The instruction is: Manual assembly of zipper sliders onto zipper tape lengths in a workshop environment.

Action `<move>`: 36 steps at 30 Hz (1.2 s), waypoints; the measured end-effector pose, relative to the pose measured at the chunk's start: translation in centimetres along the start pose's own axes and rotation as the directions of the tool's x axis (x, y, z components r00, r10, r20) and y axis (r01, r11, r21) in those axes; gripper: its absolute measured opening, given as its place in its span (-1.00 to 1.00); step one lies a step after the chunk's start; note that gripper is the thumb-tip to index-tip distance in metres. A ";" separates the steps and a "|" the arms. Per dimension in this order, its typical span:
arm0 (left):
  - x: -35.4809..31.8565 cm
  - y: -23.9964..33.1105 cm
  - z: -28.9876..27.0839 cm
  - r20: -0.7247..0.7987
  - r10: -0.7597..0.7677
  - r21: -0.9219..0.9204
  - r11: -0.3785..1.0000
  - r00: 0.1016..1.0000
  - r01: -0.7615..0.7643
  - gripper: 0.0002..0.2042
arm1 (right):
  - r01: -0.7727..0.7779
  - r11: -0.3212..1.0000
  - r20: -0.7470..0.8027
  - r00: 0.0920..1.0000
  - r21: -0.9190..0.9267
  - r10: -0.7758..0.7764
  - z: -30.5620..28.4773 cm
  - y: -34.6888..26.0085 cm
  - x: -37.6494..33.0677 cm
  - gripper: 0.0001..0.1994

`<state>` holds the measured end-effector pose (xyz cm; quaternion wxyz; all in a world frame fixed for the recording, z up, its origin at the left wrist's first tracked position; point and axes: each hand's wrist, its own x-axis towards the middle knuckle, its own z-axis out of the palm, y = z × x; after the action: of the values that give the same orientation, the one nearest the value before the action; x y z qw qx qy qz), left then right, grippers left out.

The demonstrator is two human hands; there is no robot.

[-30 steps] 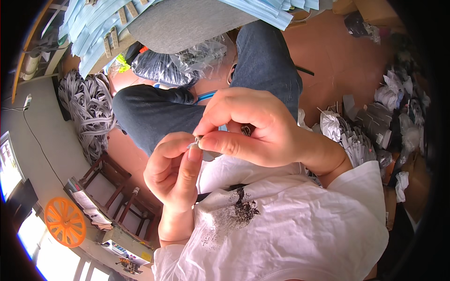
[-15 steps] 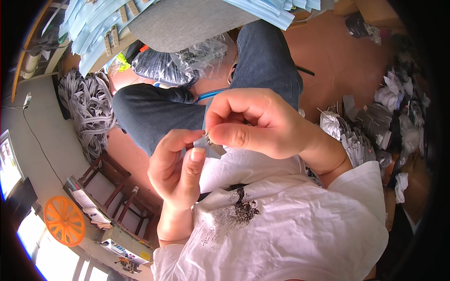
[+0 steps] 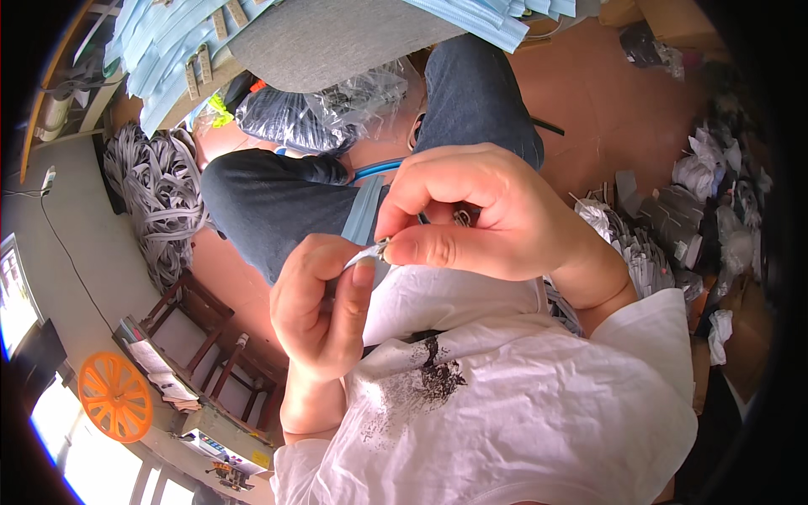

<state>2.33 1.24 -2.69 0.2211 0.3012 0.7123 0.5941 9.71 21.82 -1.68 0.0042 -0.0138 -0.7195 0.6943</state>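
Note:
My left hand [image 3: 324,307] pinches the end of a light blue zipper tape [image 3: 363,210] between thumb and forefinger. The tape's length hangs over my lap behind the hands. Against that end, my right hand [image 3: 480,219] grips a small metal zipper slider [image 3: 385,250] between thumb and forefinger. The fingertips cover most of the slider. More small metal pieces [image 3: 462,217] show within the curled fingers of the right hand, only partly visible. Both hands are close together in front of my white shirt.
Ahead is a grey-topped table [image 3: 337,42] bearing light blue zipper tapes [image 3: 160,59], some with tan pull tabs [image 3: 204,63]. Clear plastic bags [image 3: 303,114] lie beneath it. Grey strips [image 3: 160,194] are heaped at left; plastic-wrapped bundles [image 3: 682,219] at right. An orange wheel [image 3: 116,397] stands lower left.
My right hand has turned and risen slightly, exposing the metal pieces in its fingers. The tape end now points toward the slider, and more tape shows above my left hand.

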 end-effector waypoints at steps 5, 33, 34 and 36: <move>0.0 -0.1 0.3 -0.017 0.028 0.056 0.998 0.999 -0.027 -0.95 | 0.106 0.994 -0.012 0.994 -0.039 -0.107 0.3 1.0 0.1 -0.87; -0.1 1.4 0.9 -0.085 0.059 0.169 0.985 0.995 -0.044 -0.86 | 0.267 0.959 -0.150 0.949 -0.094 -0.279 1.2 1.4 -0.2 -0.82; 0.0 1.3 0.8 -0.043 0.127 0.240 0.964 0.991 -0.113 -0.86 | 0.261 0.962 -0.082 0.960 -0.082 -0.267 0.8 1.4 0.0 -0.82; -0.1 1.1 0.9 -0.035 0.162 0.278 0.949 0.986 -0.146 -0.91 | 0.254 0.965 -0.013 0.967 -0.068 -0.256 0.0 1.1 0.3 -0.82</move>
<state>3.23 1.94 -1.75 0.1098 0.3664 0.7682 0.5133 9.47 21.88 -2.75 0.1008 0.0713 -0.7376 0.6639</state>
